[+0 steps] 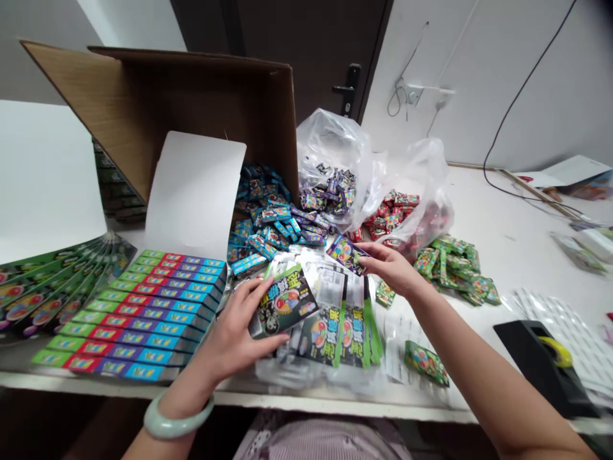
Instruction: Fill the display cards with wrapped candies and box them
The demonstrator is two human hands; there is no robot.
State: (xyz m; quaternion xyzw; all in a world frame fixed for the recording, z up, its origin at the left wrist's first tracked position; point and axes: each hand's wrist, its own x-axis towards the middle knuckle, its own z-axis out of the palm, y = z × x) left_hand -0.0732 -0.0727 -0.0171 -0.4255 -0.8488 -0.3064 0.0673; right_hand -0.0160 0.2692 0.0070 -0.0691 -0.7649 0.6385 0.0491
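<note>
My left hand (234,332), with a pale green bangle on its wrist, grips a black and green printed pouch (283,300) by its left side and holds it over a stack of similar clear-backed pouches (335,326). Further right, my right hand (390,268) pinches a small purple candy packet (345,252) between thumb and fingers, just in front of the plastic bags. A green candy packet (426,363) lies near the table's front edge below my right forearm.
Rows of filled multicolour packs fill an open white box (143,306) at left. Behind stand a cardboard carton (182,108), a blue packet pile (261,223), bags of purple packets (330,191) and red packets (393,214), green packets (454,268). A black tape dispenser (541,358) sits right.
</note>
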